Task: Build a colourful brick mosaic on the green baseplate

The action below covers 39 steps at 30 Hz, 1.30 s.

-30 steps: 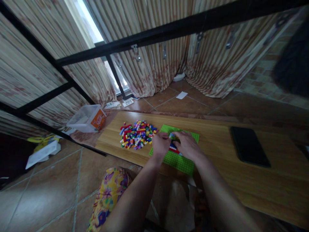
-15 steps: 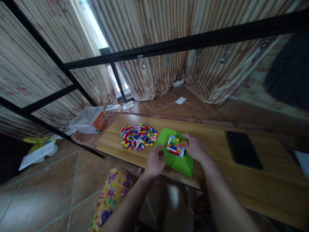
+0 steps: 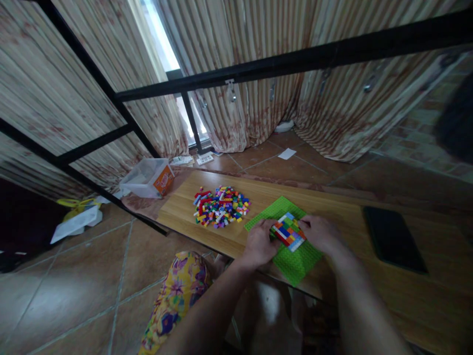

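A green studded baseplate point(image 3: 301, 270) lies turned at an angle on the wooden table. On it sits a flat build of toy bricks point(image 3: 289, 232) in white, blue, red, orange and green. My left hand point(image 3: 260, 243) is closed at the build's left edge, thumb toward me. At the right edge, the fingers of my right hand point(image 3: 320, 233) are bent against the bricks. The fingertips are partly hidden, so how firmly they grip is unclear. A heap of loose toy bricks point(image 3: 221, 207) in many colours lies to the left of the plate.
A dark phone-like slab point(image 3: 393, 239) lies on the wooden table point(image 3: 354, 261) to the right. Beyond the table's left end stands a clear plastic box point(image 3: 144, 180) with an orange label. A black metal bar point(image 3: 269, 69) crosses above, before striped curtains point(image 3: 258, 29).
The baseplate and its brick build have turned clockwise. My left hand has come from the plate's left side onto the build's edge. The whole view has shifted slightly.
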Each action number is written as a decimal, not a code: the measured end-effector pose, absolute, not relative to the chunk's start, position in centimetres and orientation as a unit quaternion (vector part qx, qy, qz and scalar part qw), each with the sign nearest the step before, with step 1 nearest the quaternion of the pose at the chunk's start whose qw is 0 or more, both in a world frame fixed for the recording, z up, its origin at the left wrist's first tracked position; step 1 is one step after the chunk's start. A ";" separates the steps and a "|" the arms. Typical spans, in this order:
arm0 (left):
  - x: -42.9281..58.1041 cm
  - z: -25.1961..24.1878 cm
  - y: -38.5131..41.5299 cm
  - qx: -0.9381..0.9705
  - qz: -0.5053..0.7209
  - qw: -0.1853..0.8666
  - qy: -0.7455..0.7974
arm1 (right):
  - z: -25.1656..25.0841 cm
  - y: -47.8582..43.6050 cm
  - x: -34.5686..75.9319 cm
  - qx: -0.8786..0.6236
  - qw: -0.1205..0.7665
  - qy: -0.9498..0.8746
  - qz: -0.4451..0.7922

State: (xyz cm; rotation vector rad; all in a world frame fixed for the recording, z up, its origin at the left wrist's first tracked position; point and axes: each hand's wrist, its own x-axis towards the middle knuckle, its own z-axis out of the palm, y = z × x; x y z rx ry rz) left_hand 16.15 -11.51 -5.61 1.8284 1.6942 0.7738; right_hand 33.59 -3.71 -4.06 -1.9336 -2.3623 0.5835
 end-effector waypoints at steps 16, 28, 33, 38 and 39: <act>14.9 -6.0 -2.0 0.766 0.184 0.339 0.514 | -3.8 -3.4 34.0 -0.667 -0.036 -0.729 0.146; 8.5 -2.8 -3.9 0.615 0.360 0.133 0.688 | -5.0 -2.5 32.3 -0.675 -0.021 -0.716 0.175; 1.2 -2.7 -3.7 0.444 0.370 0.143 0.804 | -5.9 -2.6 33.2 -0.670 0.001 -0.712 0.209; -3.0 -2.7 -3.0 0.394 0.411 0.154 0.807 | -6.1 -3.0 33.2 -0.694 0.008 -0.698 0.179; -3.9 -2.6 -3.0 0.385 0.418 0.149 0.809 | -6.1 -3.1 33.2 -0.703 0.016 -0.693 0.158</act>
